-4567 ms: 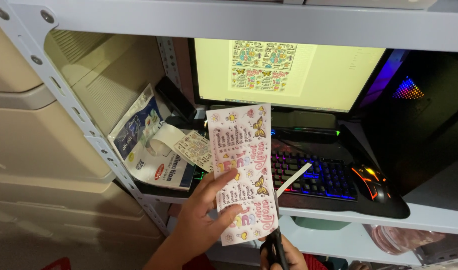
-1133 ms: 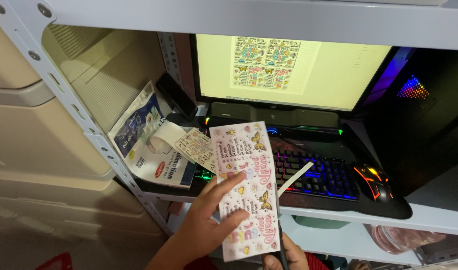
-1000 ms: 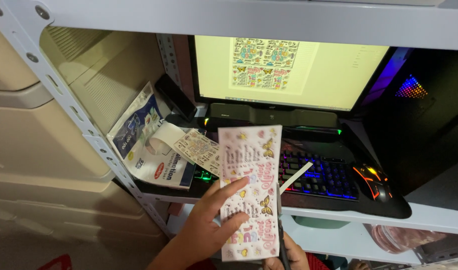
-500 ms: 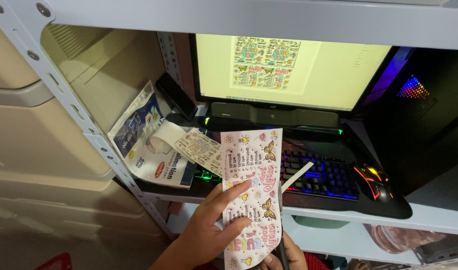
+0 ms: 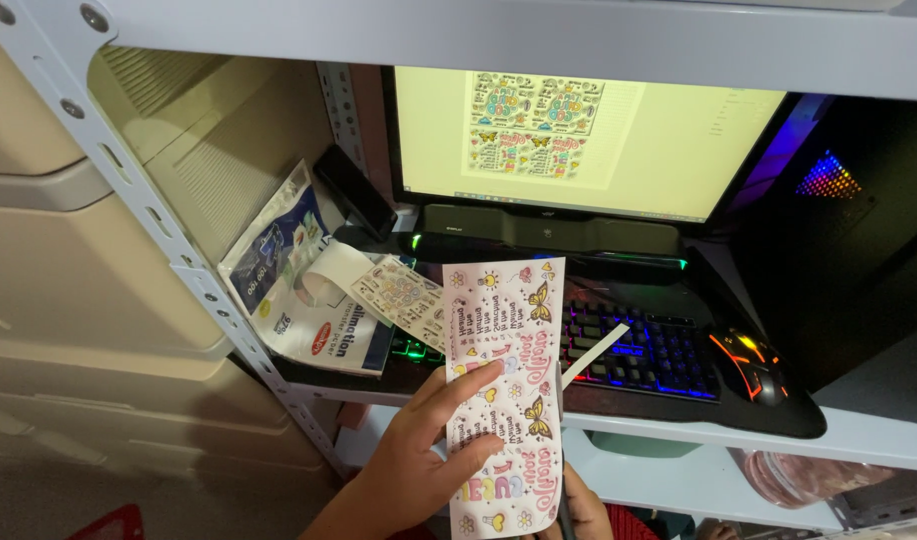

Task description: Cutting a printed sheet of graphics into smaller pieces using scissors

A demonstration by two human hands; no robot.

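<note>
We hold the sticker sheet [image 5: 504, 390] upright before the keyboard [image 5: 639, 350]: left hand [image 5: 419, 465] pinching its edge, right hand [image 5: 579, 510] below, grip unclear. Trimming appears underway; next cut needs the sheet steady.

A pale metal shelf [image 5: 679, 430] carries a black desk mat [image 5: 769, 415]. On the mat sits a backlit keyboard [image 5: 644, 350], the landmark here. Just right of the keyboard lies a glowing mouse [image 5: 754, 362]. Behind the keyboard stands a monitor [image 5: 579, 140]. Left of the keyboard lean plastic packets [image 5: 289, 290] and a curled sticker sheet [image 5: 404, 295].
</note>
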